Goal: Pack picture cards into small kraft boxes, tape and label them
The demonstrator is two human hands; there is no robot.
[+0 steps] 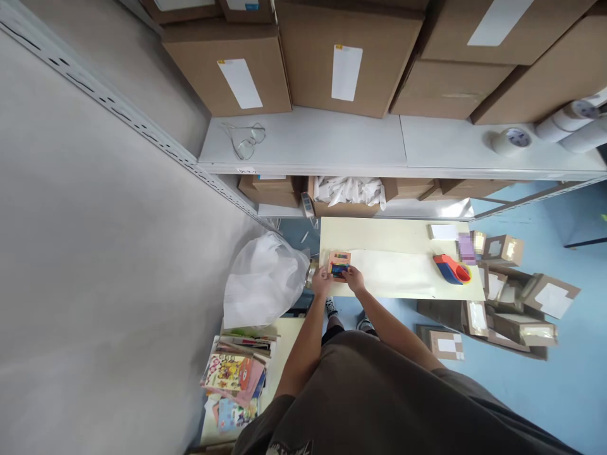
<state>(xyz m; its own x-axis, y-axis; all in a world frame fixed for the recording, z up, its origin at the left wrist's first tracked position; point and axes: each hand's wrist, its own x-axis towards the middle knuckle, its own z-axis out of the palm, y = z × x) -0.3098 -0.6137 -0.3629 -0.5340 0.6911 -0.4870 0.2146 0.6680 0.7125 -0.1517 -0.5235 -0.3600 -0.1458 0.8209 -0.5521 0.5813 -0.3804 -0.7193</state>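
Note:
A small pink-orange booklet with a colourful picture [339, 262] lies on the near left corner of a pale table [393, 237]. My left hand [321, 280] grips its left edge and my right hand [353, 277] grips its lower right edge. Both hands have fingers curled onto it. A large sheet of pale paper [398, 272] lies just right of the booklet.
A red-and-blue tape dispenser [452, 268] sits at the table's right. Small cardboard boxes [505, 303] are piled on the blue floor. A white plastic bag [263, 278] sits left. Colourful books [234, 376] are stacked below. A shelf [332, 142] holds big cartons, glasses and tape rolls.

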